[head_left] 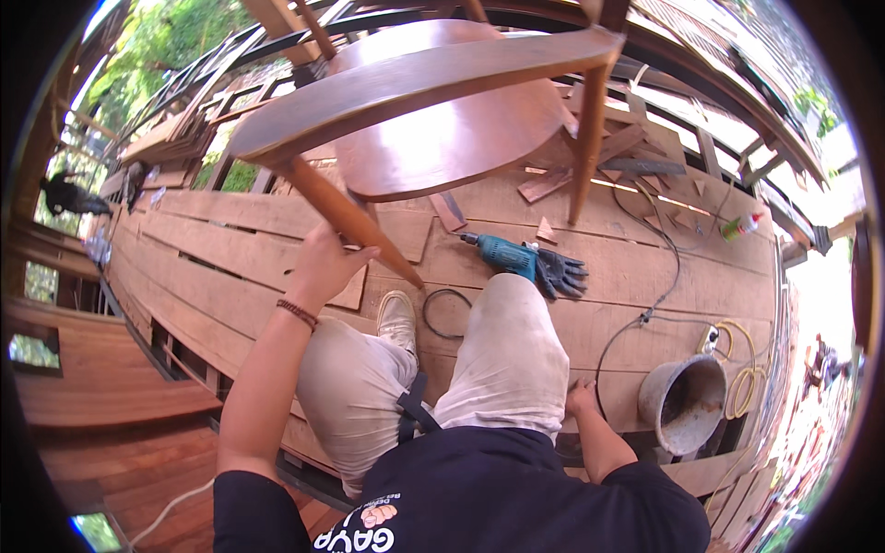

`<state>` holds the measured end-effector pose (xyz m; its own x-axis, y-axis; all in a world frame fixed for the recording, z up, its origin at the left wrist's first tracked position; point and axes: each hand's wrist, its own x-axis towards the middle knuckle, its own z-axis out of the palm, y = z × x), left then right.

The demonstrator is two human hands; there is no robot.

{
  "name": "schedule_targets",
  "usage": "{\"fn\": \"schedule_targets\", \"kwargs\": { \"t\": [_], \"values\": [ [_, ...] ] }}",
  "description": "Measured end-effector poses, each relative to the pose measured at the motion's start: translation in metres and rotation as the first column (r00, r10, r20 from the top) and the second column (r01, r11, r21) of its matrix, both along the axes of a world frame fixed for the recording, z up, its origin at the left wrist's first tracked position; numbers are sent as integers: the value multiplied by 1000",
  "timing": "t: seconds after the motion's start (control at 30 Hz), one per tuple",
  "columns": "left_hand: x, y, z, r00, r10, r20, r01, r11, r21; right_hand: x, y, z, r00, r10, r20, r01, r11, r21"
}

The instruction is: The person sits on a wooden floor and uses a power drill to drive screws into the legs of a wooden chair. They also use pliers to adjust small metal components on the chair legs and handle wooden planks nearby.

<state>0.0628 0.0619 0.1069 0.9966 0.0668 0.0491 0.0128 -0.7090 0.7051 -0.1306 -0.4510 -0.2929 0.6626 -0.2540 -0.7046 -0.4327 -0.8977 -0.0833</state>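
A brown wooden chair with a rounded, glossy seat and a curved back rail stands in front of me. My left hand is closed on its round, tapering near-left leg; some of the fingers are hidden by the leg. Down beside my right knee is my right hand, low near the floor planks, its fingers mostly out of sight. Ahead of that knee lie a teal power drill and a dark work glove, touching each other.
Wood offcuts are scattered at the back right, near a green bottle. A grey bucket sits right of me, beside a yellow cord. A black cable crosses the plank floor, which has gaps.
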Motion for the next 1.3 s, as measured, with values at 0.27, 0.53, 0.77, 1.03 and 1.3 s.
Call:
{"fn": "schedule_targets", "kwargs": {
  "t": [0.27, 0.53, 0.77, 1.03, 1.3],
  "values": [
    [-1, 23, -14, 997, -64, -48, 72, 978, 193, 34, -9, 8, 989, 122, -86, -119, 992, 34],
    [10, 9, -11, 996, -87, 17, 88, 989, -115, 37, -3, 38, 990, 93, -109, -86, 994, 67],
    [12, 9, -25, 987, -159, 33, 161, 982, -96, 18, -7, 16, 955, -229, 186, 218, 973, 82],
    [9, 32, -29, 986, -168, -5, 168, 984, 66, -16, -6, 113, 561, -457, 690, 473, 861, 186],
    [12, 12, -16, 992, -94, 86, 88, 994, 71, -29, -97, 187, 632, -125, 765, 589, 719, -369]
  ]
}}
